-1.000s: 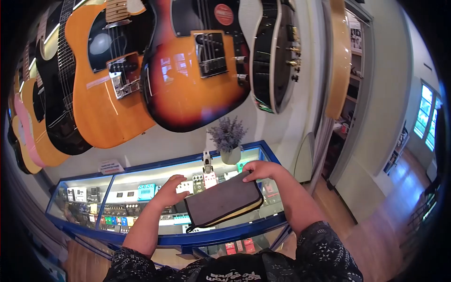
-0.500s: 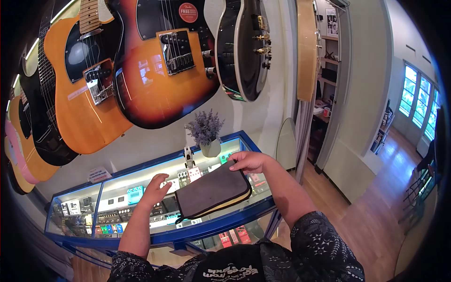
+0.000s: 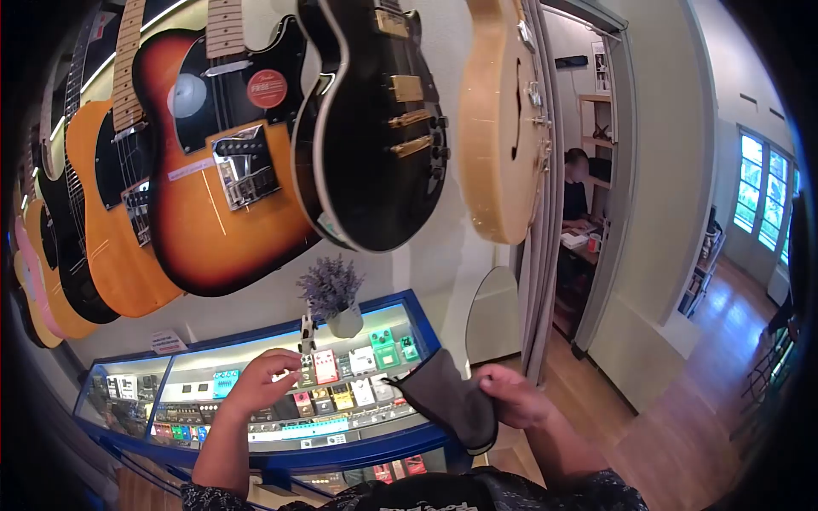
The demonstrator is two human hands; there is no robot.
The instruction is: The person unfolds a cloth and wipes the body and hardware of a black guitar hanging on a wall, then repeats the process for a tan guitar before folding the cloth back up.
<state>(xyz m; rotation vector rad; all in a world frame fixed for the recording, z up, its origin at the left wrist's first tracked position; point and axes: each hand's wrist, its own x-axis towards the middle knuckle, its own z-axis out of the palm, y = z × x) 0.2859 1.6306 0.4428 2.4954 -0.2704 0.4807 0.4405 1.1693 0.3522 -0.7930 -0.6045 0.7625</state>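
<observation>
A grey cloth (image 3: 450, 399) with dark edging hangs folded at the right end of the glass display case (image 3: 411, 317). My right hand (image 3: 515, 397) pinches its right side between thumb and fingers. Above the case top, my left hand (image 3: 266, 380) is empty, its fingers loosely bent and apart from the thumb. Beneath the glass sit several effects pedals, among them a red pedal (image 3: 325, 366) near my left fingertips and a green pedal (image 3: 384, 347). On the case top, a potted lavender plant (image 3: 331, 289) stands beside a small white figure (image 3: 307, 335).
Several electric guitars hang on the wall, including a sunburst guitar (image 3: 223, 183), a black guitar (image 3: 375, 128) and a pale guitar (image 3: 498, 128) low over the case. A round-edged mirror (image 3: 494, 319) leans behind. Through a doorway sits a person (image 3: 576, 192).
The cloth has moved right and down with my right hand and now droops, crumpled rather than flat. My left hand has shifted slightly left and down. The view has swung right.
</observation>
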